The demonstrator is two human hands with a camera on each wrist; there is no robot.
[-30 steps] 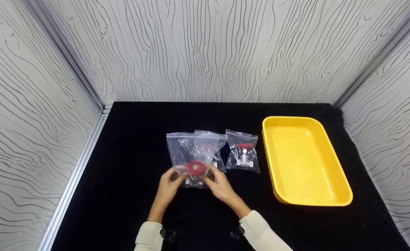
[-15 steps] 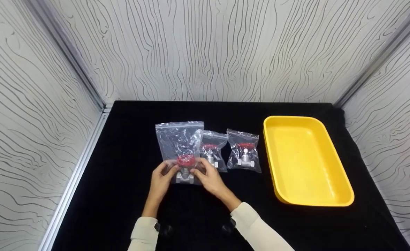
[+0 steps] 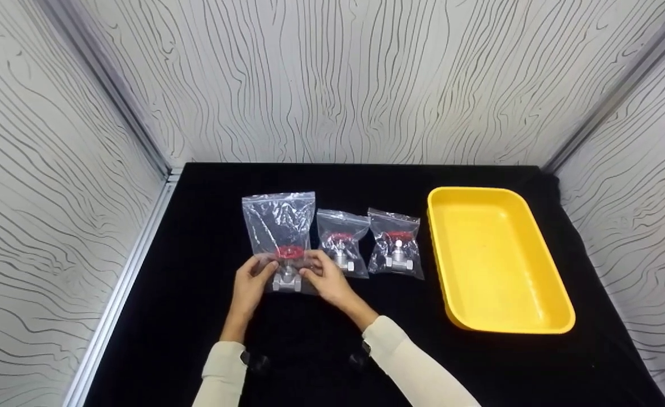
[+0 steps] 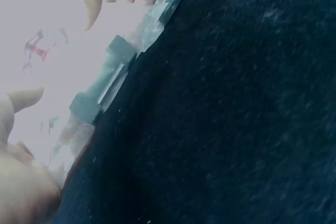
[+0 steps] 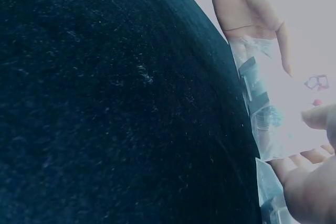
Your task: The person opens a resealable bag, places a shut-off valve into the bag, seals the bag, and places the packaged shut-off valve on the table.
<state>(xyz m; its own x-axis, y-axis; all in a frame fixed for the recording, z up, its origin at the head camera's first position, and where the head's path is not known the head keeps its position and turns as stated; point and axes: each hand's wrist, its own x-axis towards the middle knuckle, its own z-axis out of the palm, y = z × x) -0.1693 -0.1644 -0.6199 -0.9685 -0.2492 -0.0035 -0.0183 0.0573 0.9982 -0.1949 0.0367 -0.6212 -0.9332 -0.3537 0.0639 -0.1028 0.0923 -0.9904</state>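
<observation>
A clear zip-lock bag lies in the head view with a metal valve inside, its red handwheel uppermost. My left hand pinches the bag's left side, thumb on top. My right hand pinches its right side the same way. The zip edge points away from me. The valve's body shows through the plastic in the left wrist view, where glare washes out much of the bag. In the right wrist view the bag spans between both hands.
Just right of the held bag lies a second bagged valve, then a third bagged valve. Beyond them stands a yellow tray on the black cloth. Wood-patterned walls enclose the back and sides.
Both hands have moved left and slightly away from me with the held bag. The bag beside it, partly covered before, now shows fully. The other bag and the tray have stayed put.
</observation>
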